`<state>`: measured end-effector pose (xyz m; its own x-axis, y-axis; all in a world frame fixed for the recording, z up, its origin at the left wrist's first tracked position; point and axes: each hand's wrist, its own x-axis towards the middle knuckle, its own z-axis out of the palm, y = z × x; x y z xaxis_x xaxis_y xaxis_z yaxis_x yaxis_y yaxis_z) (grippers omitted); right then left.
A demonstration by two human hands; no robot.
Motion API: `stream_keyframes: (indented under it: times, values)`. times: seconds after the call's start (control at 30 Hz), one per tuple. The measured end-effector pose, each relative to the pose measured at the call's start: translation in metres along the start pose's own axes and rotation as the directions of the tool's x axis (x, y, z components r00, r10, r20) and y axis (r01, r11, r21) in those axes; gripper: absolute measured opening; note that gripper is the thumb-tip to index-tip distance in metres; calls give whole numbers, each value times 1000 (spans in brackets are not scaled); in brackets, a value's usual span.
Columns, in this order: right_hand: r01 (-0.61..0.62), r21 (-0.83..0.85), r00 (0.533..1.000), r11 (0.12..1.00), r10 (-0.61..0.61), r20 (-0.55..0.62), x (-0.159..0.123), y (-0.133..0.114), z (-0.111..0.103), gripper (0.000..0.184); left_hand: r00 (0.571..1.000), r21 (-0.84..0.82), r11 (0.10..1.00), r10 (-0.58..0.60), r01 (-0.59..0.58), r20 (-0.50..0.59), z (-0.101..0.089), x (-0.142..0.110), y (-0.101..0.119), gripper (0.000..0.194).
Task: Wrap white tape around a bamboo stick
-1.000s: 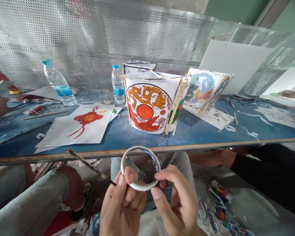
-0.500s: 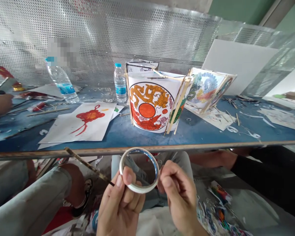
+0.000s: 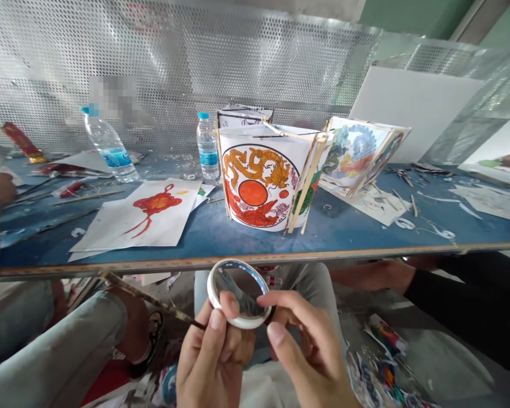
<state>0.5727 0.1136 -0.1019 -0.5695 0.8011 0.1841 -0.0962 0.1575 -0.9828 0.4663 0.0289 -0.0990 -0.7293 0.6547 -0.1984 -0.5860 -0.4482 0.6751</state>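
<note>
Two hands grip one tape roll (image 3: 239, 294) below the table edge (image 3: 110, 267): left hand (image 3: 215, 357) pinches its lower rim plus a thin stick (image 3: 153, 299), right hand (image 3: 310, 351) fingers curl against its side

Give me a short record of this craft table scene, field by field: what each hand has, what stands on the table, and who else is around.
left hand: left hand pinches the tape roll and a thin stick
right hand: right hand has its fingertips on the roll's right rim
in front: paper lantern with an orange dragon, upright on the blue table
beside it: second lantern, tilted, to the right
also on table: two water bottles, the nearer; red knot drawing
others: a person's arm in a black sleeve at right
</note>
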Motion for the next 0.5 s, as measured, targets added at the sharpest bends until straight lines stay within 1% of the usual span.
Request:
stream_keyframes:
  times: [0.07, 0.13, 0.2, 0.3, 0.33, 0.43, 0.5]
  values:
    - [14, -33, 1000, 999, -15, -19, -6, -3, 8, 18, 999, 36, 998, 42, -43, 25, -7, 2, -5, 34]
    - [38, -49, 999, 998, -39, -26, -7, -1, 11, 16, 997, 61, 995, 76, -78, 22, -9, 2, -8, 32]
    - [46, -58, 999, 997, -46, 1, -4, 3, 10, 16, 996, 70, 994, 78, -80, 31, -8, 2, -9, 33]
    - [38, -60, 998, 997, -34, 59, 1, 9, 6, 19, 996, 70, 995, 70, -74, 55, -1, 1, -9, 34]
    - [33, -41, 997, 999, -30, 70, 2, 11, 5, 20, 996, 68, 995, 77, -80, 40, 3, 0, -9, 34]
    - [-1, 53, 996, 999, -4, 92, 4, 18, 4, 21, 994, 58, 996, 77, -73, -76, 11, -3, -9, 40]
    - [-40, 81, 994, 996, 32, 105, 4, 23, 4, 23, 990, 58, 996, 69, -62, -121, 14, -5, -10, 43]
